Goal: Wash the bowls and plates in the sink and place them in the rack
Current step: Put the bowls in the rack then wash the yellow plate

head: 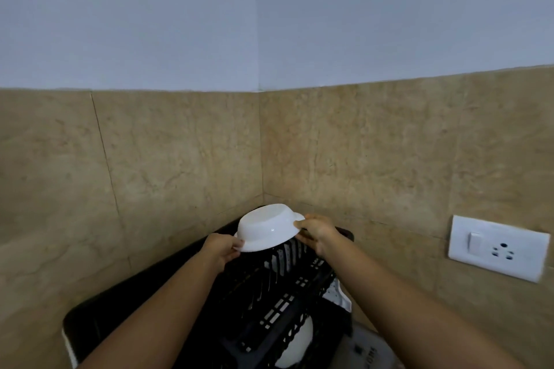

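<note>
Close by, a round white dish (296, 341) sits low in the black rack (278, 302). Over the far end of the rack, two hands hold a white bowl (265, 228) upside down. The left hand (223, 249) grips its left rim. The right hand (317, 232) grips its right rim. Behind is a brown tiled wall (180, 159) with a white switch plate (499, 249).

Corner — beige marble tiles (180, 159), pale blue wall (269, 9), white switch-socket plate (497, 248)
</note>
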